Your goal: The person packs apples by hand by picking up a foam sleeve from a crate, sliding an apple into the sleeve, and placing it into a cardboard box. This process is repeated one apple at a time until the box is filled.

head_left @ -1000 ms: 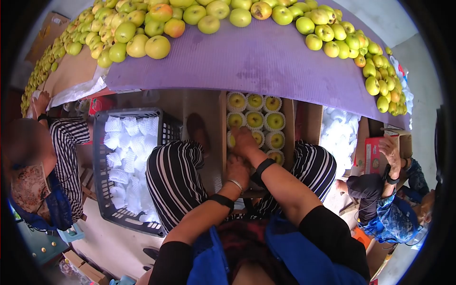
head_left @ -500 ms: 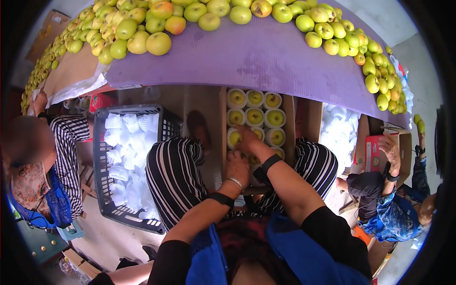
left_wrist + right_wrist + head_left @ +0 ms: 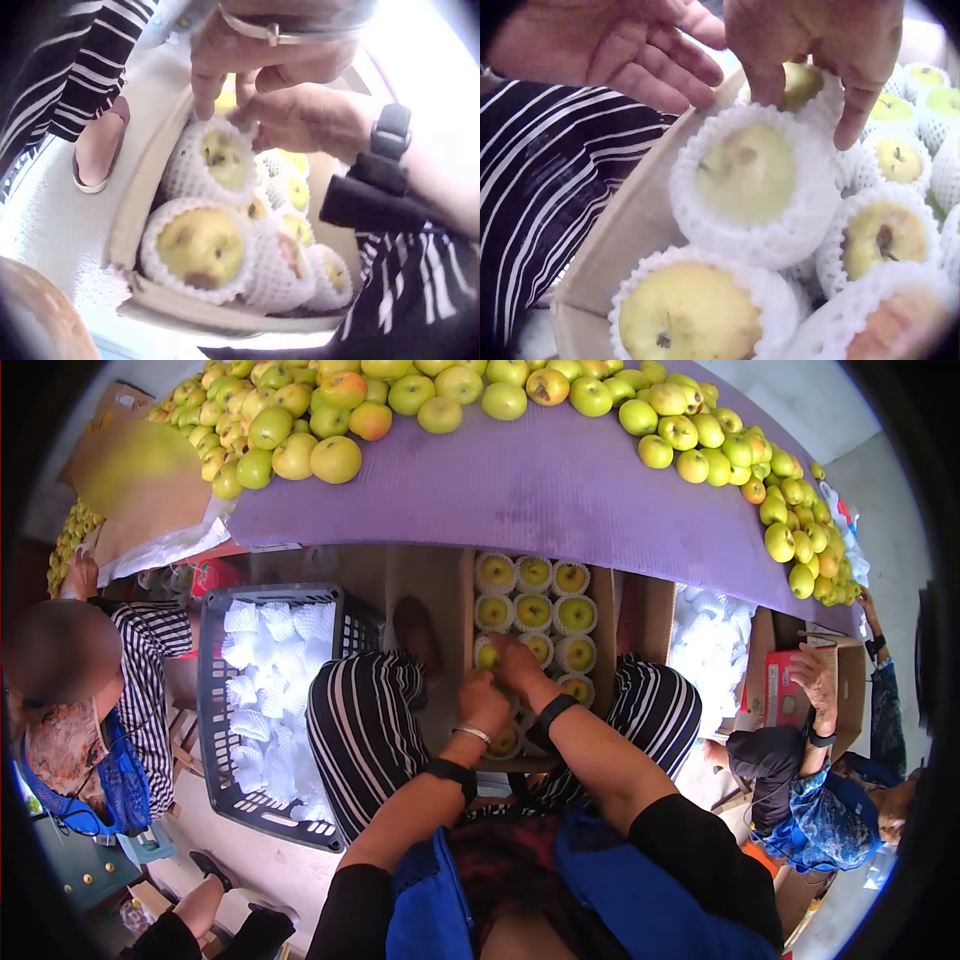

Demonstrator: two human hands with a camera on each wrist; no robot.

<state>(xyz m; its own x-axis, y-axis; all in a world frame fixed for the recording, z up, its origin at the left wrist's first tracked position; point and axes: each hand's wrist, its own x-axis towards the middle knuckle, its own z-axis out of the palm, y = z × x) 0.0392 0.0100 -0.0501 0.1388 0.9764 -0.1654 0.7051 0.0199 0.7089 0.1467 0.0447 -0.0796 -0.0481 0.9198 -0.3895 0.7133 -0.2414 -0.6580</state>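
Yellow-green apples in white foam nets (image 3: 533, 613) fill a cardboard box (image 3: 467, 600) between the person's knees. My right hand (image 3: 518, 663) reaches down into it at the left column; in the right wrist view its thumb and fingers grip a netted apple (image 3: 802, 86) from both sides. Close beside it is my left hand (image 3: 483, 702), over the box's left wall. Its palm and loosely extended fingers (image 3: 660, 75) show in the right wrist view, holding nothing. Nearer the camera, another netted apple (image 3: 746, 172) sits just in front of the right fingertips.
A black plastic crate (image 3: 215, 690) of white foam nets (image 3: 265, 680) stands left. Loose apples (image 3: 335, 458) heap along the purple-covered table (image 3: 480, 500) ahead. Another box of foam nets (image 3: 708, 630) is at right. One person sits left (image 3: 140, 710), another right (image 3: 820, 800).
My left hand has shifted left and forward, uncovering a netted apple at the box's near end. My right hand stays at the left column. The person at right has moved a hand to the table edge.
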